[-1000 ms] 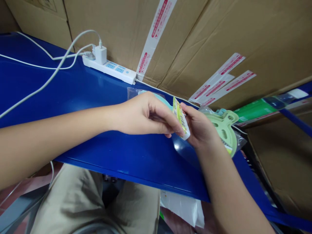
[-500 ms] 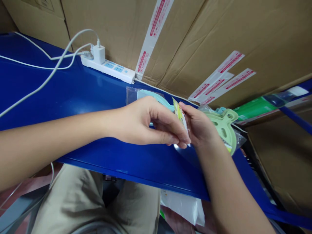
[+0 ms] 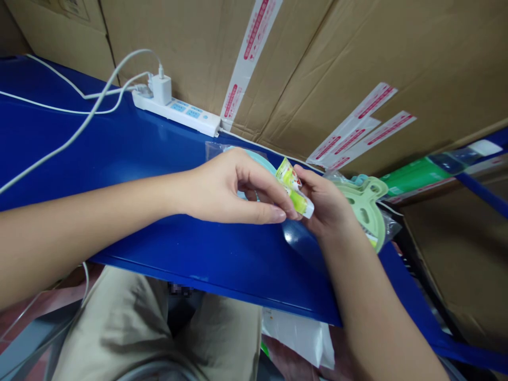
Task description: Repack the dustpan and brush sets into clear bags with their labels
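A folded yellow-green and white printed card (image 3: 300, 202) is between my two hands above the blue table. My left hand (image 3: 242, 190) reaches in from the left, its fingers closed on the card's lower part. On the other side, my right hand (image 3: 327, 203) grips the card with the thumb up at its top edge; its other fingers are mostly hidden. Behind my left hand lies a light blue plastic piece (image 3: 260, 160) in a clear bag, largely covered by the hand. A pale green plastic piece (image 3: 371, 198) with cut-out holes, also bagged, lies beyond my right wrist.
A white power strip (image 3: 177, 112) with a charger and cables stands at the back of the blue table (image 3: 178, 254). Cardboard (image 3: 190, 47) walls the rear. A green-labelled bottle (image 3: 420, 173) lies at the right. Below the front edge hangs a white plastic bag (image 3: 299, 333).
The card has bent and turned, so more of its yellow-green printed face shows. My left hand has shifted slightly up and left; my right hand stays nearly in place.
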`<state>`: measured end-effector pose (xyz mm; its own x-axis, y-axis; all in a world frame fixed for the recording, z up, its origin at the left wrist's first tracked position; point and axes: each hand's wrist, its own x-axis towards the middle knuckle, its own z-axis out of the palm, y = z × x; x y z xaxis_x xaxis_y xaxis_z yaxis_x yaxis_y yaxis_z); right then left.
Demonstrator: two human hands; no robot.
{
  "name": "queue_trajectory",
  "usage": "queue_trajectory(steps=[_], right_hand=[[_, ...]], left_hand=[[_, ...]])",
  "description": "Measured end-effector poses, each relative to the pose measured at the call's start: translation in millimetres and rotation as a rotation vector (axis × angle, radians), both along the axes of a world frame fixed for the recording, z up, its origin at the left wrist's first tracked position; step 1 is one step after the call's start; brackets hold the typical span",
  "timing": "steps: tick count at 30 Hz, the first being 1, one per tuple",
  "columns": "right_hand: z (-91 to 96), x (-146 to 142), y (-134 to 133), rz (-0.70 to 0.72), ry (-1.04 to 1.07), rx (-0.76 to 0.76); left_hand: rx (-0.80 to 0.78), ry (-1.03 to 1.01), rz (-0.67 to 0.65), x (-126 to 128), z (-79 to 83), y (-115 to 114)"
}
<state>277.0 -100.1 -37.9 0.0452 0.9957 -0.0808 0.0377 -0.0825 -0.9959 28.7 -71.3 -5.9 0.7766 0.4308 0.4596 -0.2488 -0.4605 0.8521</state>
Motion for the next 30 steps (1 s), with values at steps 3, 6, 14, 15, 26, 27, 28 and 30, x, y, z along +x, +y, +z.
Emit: queue_trajectory(steps=[3,6,14,15,26,27,28,30], right_hand=[[-0.7,0,0,-0.026,0.029,-0.012],[1.4,-2,1,-0.055,0.050,0.000],[13.1,-7,0,-0.247,0.133,0.046],[14.4,-8,-1,-0.258,0.138,0.065],[21.6,-32,-16,-0.095,0.088,0.125],[21.6,-33,-17,-0.085,0.084,0.129],[21.4,-33,-17,-0.080,0.079,0.131],[20.5,-33,-17,-0.073,0.066,0.129]], left_hand=[[0.024,-0.017,0.029,0,0.4,0],[0.032,-0.011,0.054,0,0.2,-2],[0.053,-0.229,0.188,0,0.0,8],[0.064,-0.315,0.250,0,0.7,13],[-0.145,0.041,0.268,14,-17.3,25],[-0.136,0.086,0.197,15,-18.1,23],[-0.122,0.116,0.142,16,-18.2,20],[-0.092,0.127,0.118,15,-16.9,16]])
